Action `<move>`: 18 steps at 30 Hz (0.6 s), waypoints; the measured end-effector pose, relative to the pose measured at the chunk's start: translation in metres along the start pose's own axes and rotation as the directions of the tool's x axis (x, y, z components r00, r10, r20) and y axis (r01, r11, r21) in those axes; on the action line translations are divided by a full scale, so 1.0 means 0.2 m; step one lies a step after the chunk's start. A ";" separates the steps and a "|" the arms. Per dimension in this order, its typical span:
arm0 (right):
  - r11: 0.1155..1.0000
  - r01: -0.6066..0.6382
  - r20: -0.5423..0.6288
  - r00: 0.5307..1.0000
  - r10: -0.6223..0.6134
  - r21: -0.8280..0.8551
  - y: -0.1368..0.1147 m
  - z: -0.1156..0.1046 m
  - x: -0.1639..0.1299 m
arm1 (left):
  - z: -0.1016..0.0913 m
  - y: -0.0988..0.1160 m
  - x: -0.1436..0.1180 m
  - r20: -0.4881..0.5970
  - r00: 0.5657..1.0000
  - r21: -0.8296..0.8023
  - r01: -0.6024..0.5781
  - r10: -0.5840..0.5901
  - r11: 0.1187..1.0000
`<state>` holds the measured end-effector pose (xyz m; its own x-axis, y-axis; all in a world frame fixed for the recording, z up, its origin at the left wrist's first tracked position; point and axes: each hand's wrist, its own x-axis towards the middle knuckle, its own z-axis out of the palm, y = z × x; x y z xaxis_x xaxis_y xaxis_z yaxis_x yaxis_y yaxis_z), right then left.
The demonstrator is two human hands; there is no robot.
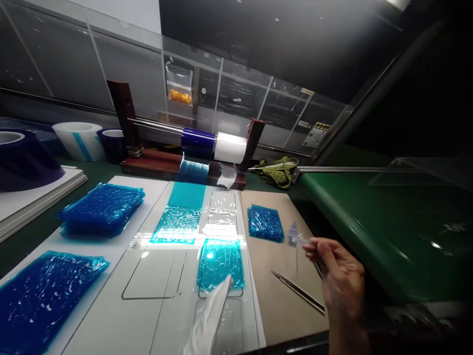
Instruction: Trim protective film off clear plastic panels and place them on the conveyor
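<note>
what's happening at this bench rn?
A person is working with film at a bench. The right hand pinches a small, blurred piece of clear film above the brown board. The left hand, apparently in a white glove, rests a fingertip at the bottom edge of a teal film sheet lying on the white template sheet. Tweezers lie on the board near a small stack of blue films. A roll dispenser stands behind.

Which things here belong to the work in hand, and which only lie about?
In use:
right hand pinching a small clear film piece
left hand in a white glove
blue film sheet on the white template

Lying about:
metal tweezers
stacks of blue film
green-patterned pouch
</note>
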<state>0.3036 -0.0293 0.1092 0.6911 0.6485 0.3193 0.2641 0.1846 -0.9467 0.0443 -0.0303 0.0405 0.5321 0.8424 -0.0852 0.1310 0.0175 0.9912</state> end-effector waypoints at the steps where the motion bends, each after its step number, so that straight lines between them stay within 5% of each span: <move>1: 0.988 -0.082 0.053 0.996 0.075 0.133 -0.02 -0.02 -0.09 | 0.03 -0.01 0.05 -0.018 1.000 0.033 -0.017 0.018 0.999; 5: 0.867 -0.320 0.265 0.937 0.230 0.382 -0.01 -0.06 -0.37 | 0.19 -0.09 0.21 -0.109 0.969 0.363 -0.169 0.221 0.916; 9: 0.894 -0.331 0.310 0.921 0.236 0.303 0.05 -0.10 -0.46 | 0.25 -0.08 0.20 -0.069 0.852 0.686 -0.337 0.519 0.645; 14: 0.999 -0.030 0.094 0.995 0.032 -0.032 0.01 -0.13 -0.44 | 0.19 0.18 0.03 -0.042 0.881 0.857 -0.211 0.472 0.470; 18: 0.991 -0.070 0.325 0.940 0.103 -0.114 -0.05 -0.07 -0.46 | 0.15 0.31 -0.03 -0.092 0.871 0.925 -0.105 0.483 0.365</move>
<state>0.2462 -0.1008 0.0891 0.4582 0.8687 0.1880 0.2899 0.0538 -0.9555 0.0744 -0.0497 0.0997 0.4502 0.7915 0.4134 0.7660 -0.5802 0.2767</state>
